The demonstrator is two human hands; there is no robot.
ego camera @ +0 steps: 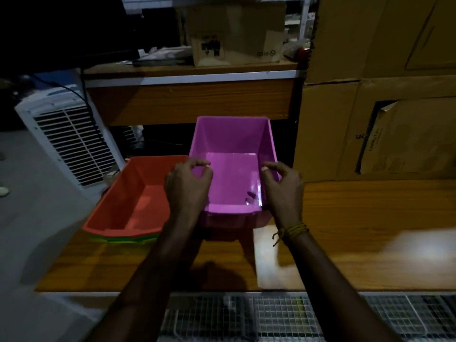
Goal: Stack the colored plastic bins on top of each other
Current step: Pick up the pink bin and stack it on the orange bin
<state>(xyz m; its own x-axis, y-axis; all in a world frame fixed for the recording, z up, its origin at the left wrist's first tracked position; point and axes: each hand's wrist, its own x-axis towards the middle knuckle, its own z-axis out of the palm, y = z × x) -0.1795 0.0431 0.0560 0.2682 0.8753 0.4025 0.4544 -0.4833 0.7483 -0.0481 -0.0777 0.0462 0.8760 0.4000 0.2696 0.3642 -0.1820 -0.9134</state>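
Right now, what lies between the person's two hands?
In the head view, the open purple plastic bin lies between the left hand and right hand, whose curled fingers are at its side rims.

This looks like a storeroom or warehouse back area, dimly lit. Large cardboard cartons (385, 90) are stacked high just to the right of a wooden shelf unit (192, 99), another printed carton (234, 33) sits on top of that unit, and a white air cooler (66, 137) stands on the floor to its left. In front of the unit runs a wooden worktop (357, 230), with wire mesh racking (283, 317) along the worktop's near edge.
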